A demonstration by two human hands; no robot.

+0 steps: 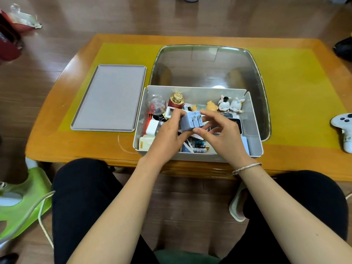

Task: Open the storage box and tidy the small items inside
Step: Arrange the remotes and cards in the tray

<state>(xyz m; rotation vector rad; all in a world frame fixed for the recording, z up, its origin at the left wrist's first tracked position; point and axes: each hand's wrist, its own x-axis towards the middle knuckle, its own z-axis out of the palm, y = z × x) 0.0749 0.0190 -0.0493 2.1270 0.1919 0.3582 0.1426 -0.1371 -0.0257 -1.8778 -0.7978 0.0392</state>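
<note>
Currently both hands hold one item above the storage box (pixel 256 149): the left hand (pixel 167 134) grips a pale blue plug adapter (pixel 191 121) from its left side, fingers curled over the top edge, while the right hand (pixel 222 134) pinches it from the right and beneath, thumb under the near corner. The two folding prongs face up and look folded nearly flat. Judgement on the step: check that the prongs are fully folded before setting the adapter down, so they do not snag on neighbours, then seat it flat in a free corner of the box instead of dropping it onto the loose pile. Grouping it with the white charger (pixel 152 127), which lies at the box's left wall, would make sense. One hand could hold the adapter while the other clears a gap. The box is open-topped, light grey plastic, with rounded corners, standing at the near edge of the tabletop (pixel 57 141); the adapter hangs over its middle. Inside, against the far wall, stand a red bottle with gold cap (pixel 176 101), a clear capsule ball (pixel 156 105) to its left, and two white rabbit figurines (pixel 230 105) to its right. AA batteries (pixel 200 147) lie at the near wall, partly under the hands. The grey lid (pixel 110 98) lies flat just left of the box; a clear plastic bin (pixel 207 67) sits behind the box, touching it or nearly so.
</note>
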